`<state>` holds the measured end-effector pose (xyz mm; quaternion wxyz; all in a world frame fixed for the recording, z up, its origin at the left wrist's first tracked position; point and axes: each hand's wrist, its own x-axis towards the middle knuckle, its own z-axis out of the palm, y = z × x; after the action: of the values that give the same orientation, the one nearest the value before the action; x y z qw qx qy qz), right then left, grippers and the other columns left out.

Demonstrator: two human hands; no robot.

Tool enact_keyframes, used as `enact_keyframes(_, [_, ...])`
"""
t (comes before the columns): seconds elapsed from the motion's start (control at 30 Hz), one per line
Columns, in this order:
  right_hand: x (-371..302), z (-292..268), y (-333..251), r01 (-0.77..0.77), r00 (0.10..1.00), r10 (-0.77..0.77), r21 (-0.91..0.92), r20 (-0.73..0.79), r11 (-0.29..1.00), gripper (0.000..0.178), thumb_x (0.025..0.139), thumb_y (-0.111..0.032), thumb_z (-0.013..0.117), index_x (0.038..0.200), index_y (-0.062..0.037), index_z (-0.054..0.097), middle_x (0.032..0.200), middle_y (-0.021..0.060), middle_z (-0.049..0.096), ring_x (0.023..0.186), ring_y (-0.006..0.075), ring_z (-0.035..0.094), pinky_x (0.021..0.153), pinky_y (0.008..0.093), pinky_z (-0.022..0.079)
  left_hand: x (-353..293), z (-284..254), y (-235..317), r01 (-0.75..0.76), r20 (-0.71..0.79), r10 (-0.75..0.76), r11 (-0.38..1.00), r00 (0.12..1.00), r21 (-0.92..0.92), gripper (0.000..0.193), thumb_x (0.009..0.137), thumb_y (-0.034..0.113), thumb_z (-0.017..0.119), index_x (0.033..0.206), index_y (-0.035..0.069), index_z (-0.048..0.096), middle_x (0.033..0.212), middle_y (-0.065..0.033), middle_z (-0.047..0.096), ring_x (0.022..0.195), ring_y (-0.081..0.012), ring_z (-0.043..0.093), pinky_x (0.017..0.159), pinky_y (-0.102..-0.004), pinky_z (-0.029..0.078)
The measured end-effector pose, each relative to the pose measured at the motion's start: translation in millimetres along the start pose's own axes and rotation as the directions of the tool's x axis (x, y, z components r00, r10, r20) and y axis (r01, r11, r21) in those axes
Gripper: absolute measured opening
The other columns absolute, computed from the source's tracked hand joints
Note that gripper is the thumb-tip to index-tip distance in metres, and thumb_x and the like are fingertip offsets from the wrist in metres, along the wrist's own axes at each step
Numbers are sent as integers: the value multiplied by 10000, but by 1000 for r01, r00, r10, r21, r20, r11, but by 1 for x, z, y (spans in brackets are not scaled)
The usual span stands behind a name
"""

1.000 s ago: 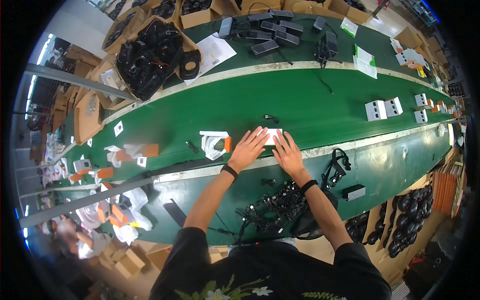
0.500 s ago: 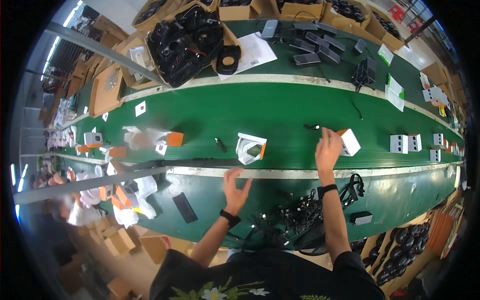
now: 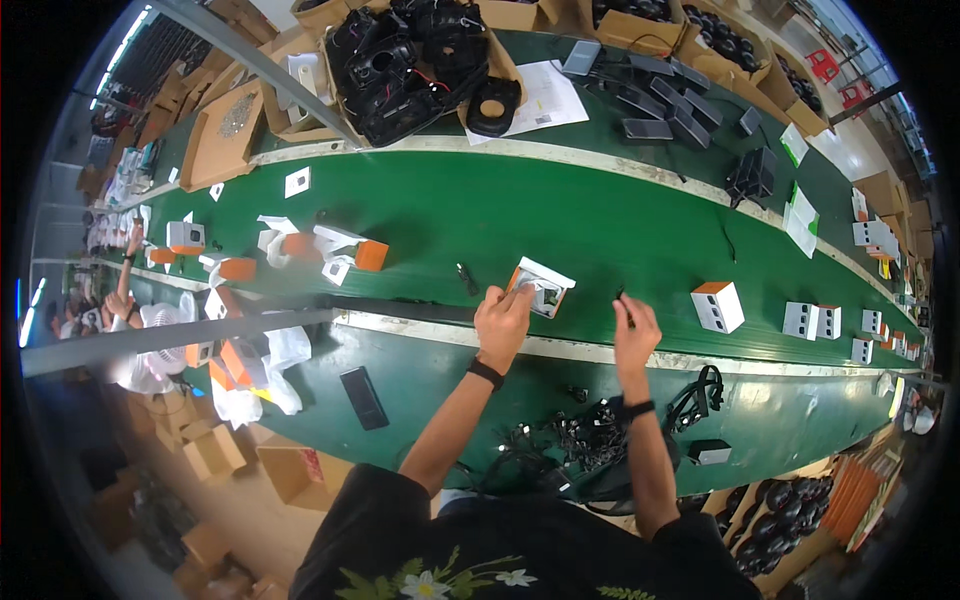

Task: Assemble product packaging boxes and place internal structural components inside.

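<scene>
My left hand [image 3: 503, 322] grips the near left side of a small open box [image 3: 560, 272], white outside with orange edges. Its flap stands up, and a pale wrapping with something dark shows inside. Over the green belt to the right of this box, my right hand [image 3: 637, 338] pinches a short black cable [image 3: 620, 294], partly hidden by the fingertips. Farther right stands a closed white and orange box [image 3: 719, 308], apart from both hands. Another small black cable [image 3: 466, 279] lies on the belt left of the open box.
A metal rail [image 3: 190, 342] crosses the left side. On the near ledge lie a black flat case [image 3: 363, 398], tangled black cables [image 3: 575, 442] and a small dark box [image 3: 709, 452]. More boxes [image 3: 800, 320] stand along the belt at right. Black adapters [image 3: 648, 128] lie across the belt.
My left hand has moved up and right and taken hold of the open box, now turned. My right hand has let the closed box stand and picked up the black cable from the belt.
</scene>
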<state>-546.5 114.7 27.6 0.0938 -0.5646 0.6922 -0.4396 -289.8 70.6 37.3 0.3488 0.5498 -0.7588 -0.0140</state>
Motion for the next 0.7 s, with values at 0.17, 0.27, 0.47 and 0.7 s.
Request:
enact_keyframes(0.17, [14,17,-125,170,983,-180,224,27,960,159,872,-20,874,1030,-19,851,1035,96,818,933,304,723,820,394,598,2,-4,34,89,-5,-89,993,996,-76,149,986,167,797,1103,82,832,1002,-59,842,859,-260,714,711,-389,616])
enact_keyframes(0.27, [26,47,-102,332,936,-326,-30,131,943,158,879,-55,834,1035,-43,852,1080,42,820,1055,297,682,940,487,551,-6,-1,32,237,51,-234,968,971,-79,169,1048,142,735,1188,72,798,1020,-102,851,858,-246,759,692,-387,608])
enact_keyframes(0.47, [13,52,-60,453,864,-397,-132,311,882,221,968,-95,734,1165,-66,829,1265,69,798,1306,354,594,1182,574,439,0,2,9,486,287,-585,213,759,-848,193,1135,162,667,1244,31,577,962,-109,827,660,-125,702,615,-270,550])
enact_keyframes(0.7, [-26,37,-73,185,980,-192,117,55,976,473,896,-83,875,1336,-15,718,1314,143,684,1244,400,634,1057,496,555,42,33,-20,466,475,-178,647,862,-603,877,871,-68,838,1657,49,465,1418,-111,721,1274,-197,684,1027,-366,564])
